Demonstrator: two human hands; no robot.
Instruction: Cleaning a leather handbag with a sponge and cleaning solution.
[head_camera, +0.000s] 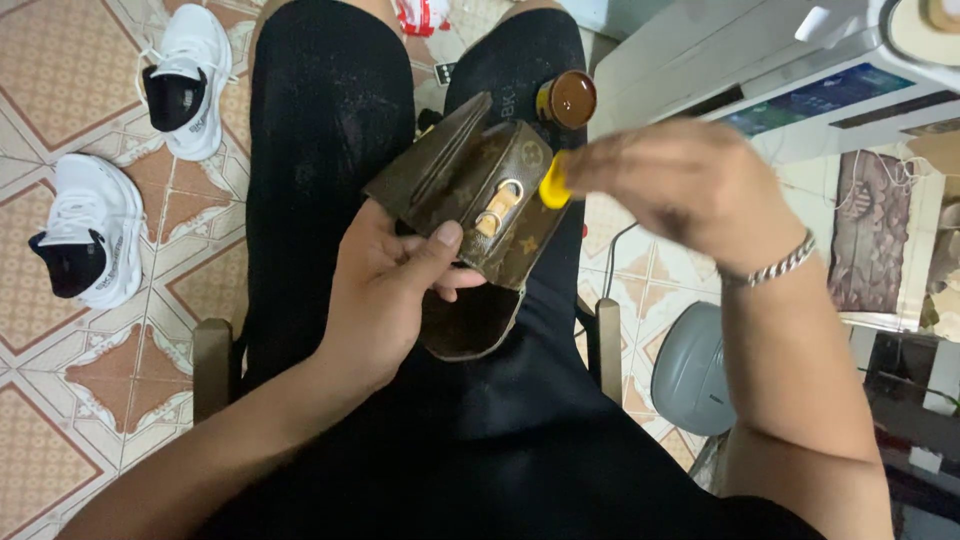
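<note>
Item: brown patterned leather sandal (500, 190) with a tan buckle strap, held over the lap; left hand (385, 290) fingers wrapped beneath it, thumb pressed on its upper. Right hand (680, 190) (blurred) fingers closed on a small yellow-tipped tool (553, 185) touching the sandal's edge. Nearby: round brown-lidded jar (567, 100) on the thigh; two white sneakers (130, 150) on the tiled floor (60, 80).

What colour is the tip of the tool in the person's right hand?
Yellow: the tool tip shows best in the head view, beside the brown patterned sandal.
</note>
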